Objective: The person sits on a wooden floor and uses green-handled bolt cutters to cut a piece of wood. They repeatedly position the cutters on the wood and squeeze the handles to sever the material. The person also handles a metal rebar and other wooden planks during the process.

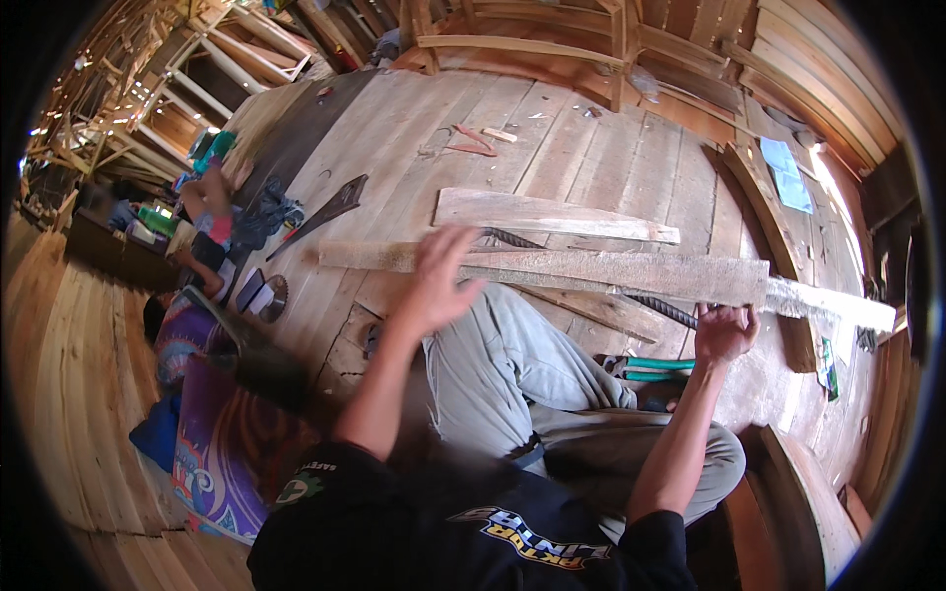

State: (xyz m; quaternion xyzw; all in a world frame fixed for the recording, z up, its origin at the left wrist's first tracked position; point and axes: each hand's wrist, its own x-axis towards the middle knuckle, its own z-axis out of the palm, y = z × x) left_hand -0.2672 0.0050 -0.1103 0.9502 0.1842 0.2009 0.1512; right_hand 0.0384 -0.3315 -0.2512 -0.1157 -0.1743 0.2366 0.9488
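Observation:
A long rough wooden plank lies crosswise in front of my crossed legs. My left hand is at its left part, palm down with the fingers stretched and the thumb apart. Near the plank's right end my right hand has its fingers curled up around the lower edge. A ribbed steel bar shows from under the plank. Beyond the right end sticks out a paler strip of wood, partly covered by the plank. Just behind lies a shorter board on the floor.
At left are a dark handsaw, a toothed round blade and a seated person. Red-handled pincers lie farther off. A green-handled tool is by my legs. Timber and blue paper lie at right.

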